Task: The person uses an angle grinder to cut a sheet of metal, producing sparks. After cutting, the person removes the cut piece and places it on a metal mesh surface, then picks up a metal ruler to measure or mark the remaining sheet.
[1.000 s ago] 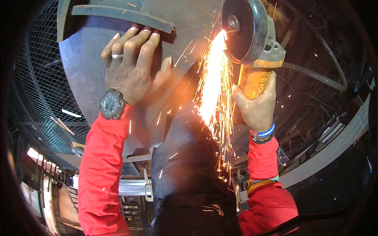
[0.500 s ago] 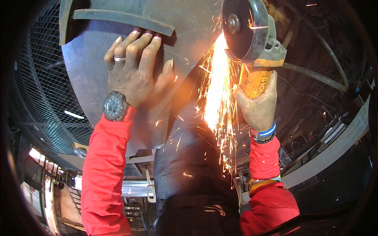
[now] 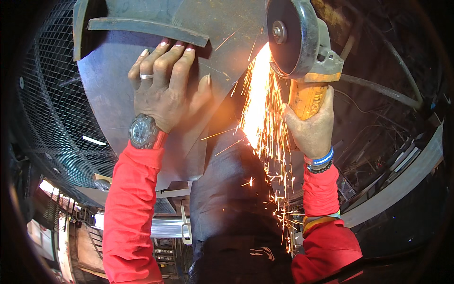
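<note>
My left hand [image 3: 163, 90] lies flat on a grey metal sheet [image 3: 106, 61], fingers stretched out. Its fingertips meet the lower edge of a curved metal strip [image 3: 146, 29] standing on the sheet. My right hand [image 3: 312, 128] is wrapped round the yellow body of an angle grinder [image 3: 306, 100]. The grinder's dark cutting disc [image 3: 286, 35], partly covered by its guard, is at the sheet's right edge. Bright sparks [image 3: 260, 109] stream down from the disc toward my dark-trousered leg. The exact point of contact is lost in the glare.
Wire mesh [image 3: 61, 104] curves along the left side. Metal bars [image 3: 383, 90] cross the dark area at right, above a curved pale metal edge [image 3: 402, 177]. Below the sheet are a shiny tube [image 3: 165, 227] and a hanging metal loop [image 3: 186, 227].
The view has shifted slightly, moving the left hand and sheet a little to the right in the picture. Both hands keep their places, and the spark spray has changed shape.
</note>
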Tool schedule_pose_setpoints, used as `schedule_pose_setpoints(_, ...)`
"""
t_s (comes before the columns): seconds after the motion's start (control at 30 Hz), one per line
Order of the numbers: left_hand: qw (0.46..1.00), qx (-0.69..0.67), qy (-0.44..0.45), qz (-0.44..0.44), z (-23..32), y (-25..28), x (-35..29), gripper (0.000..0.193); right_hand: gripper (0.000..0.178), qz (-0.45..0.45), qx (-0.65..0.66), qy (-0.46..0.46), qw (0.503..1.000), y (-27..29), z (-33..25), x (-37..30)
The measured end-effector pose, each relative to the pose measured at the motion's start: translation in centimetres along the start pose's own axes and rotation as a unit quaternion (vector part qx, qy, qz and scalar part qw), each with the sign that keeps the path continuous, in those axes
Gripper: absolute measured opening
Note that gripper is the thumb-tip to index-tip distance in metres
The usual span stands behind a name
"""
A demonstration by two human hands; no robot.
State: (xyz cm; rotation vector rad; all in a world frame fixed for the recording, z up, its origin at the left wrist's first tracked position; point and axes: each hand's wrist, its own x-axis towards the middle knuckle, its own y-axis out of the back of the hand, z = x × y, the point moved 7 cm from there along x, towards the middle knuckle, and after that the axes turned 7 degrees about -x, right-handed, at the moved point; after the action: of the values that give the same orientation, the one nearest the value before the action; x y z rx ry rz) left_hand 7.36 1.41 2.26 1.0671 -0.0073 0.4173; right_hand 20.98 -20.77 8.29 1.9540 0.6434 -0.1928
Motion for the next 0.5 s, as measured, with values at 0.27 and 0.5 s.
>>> schedule_pose_setpoints(0.27,1.0,-0.002,-0.001,0.0,-0.05,-0.09,-0.06,0.053,0.062,0.007,0.003,0.012,1.0,-0.11,-0.39,0.36)
schedule_pose_setpoints(0.5,1.0,-0.006,0.0,0.006,-0.01,-0.03,-0.1,0.052,0.06,0.008,0.018,-0.001,1.0,-0.15,-0.56,0.51)
